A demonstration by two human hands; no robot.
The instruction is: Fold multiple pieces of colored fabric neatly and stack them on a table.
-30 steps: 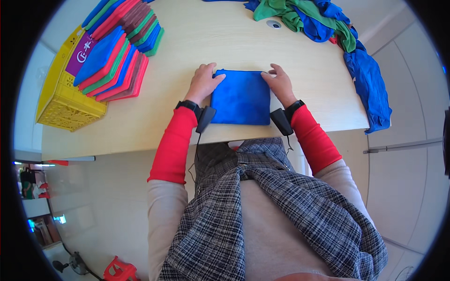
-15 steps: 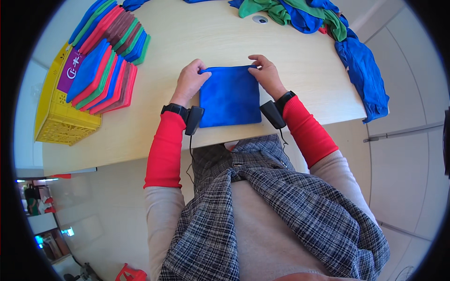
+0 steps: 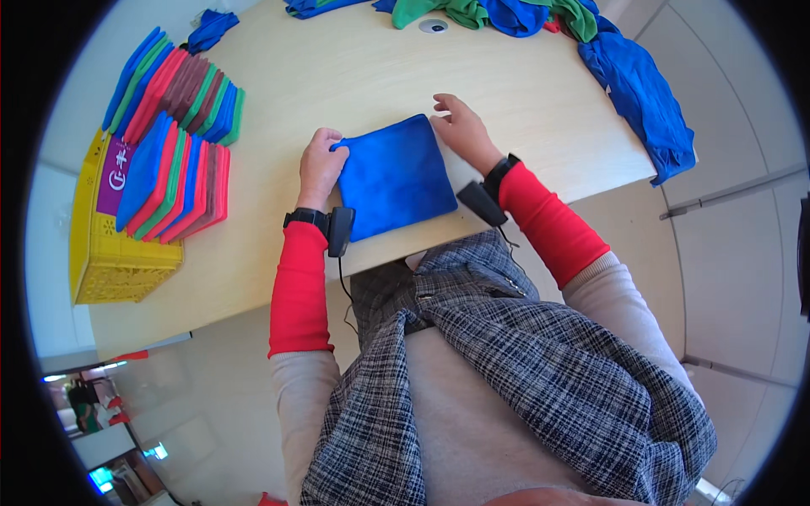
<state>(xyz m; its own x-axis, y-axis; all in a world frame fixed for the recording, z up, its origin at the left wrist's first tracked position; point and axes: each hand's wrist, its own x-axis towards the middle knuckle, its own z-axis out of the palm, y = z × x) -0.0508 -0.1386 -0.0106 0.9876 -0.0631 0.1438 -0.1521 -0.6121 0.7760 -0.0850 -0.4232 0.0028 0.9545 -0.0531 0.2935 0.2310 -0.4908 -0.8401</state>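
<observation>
A folded blue cloth (image 3: 392,177) lies flat on the light wooden table (image 3: 354,76), close to its near edge. My left hand (image 3: 321,164) grips the cloth's far left corner with curled fingers. My right hand (image 3: 460,126) pinches the far right corner, fingers partly spread on the table. Both wrists carry black bands with small black devices, and both forearms wear red sleeves.
Two rows of folded cloths (image 3: 173,143) in blue, red, green and brown stand on the left. A yellow crate (image 3: 110,253) sits at the table's left edge. A heap of loose blue and green cloths (image 3: 540,17) covers the far right, one blue cloth (image 3: 645,101) hanging over the edge.
The view has shifted, and the cloth now sits squarer. Both hands have stayed on its far corners, the right hand drawing slightly outward.
</observation>
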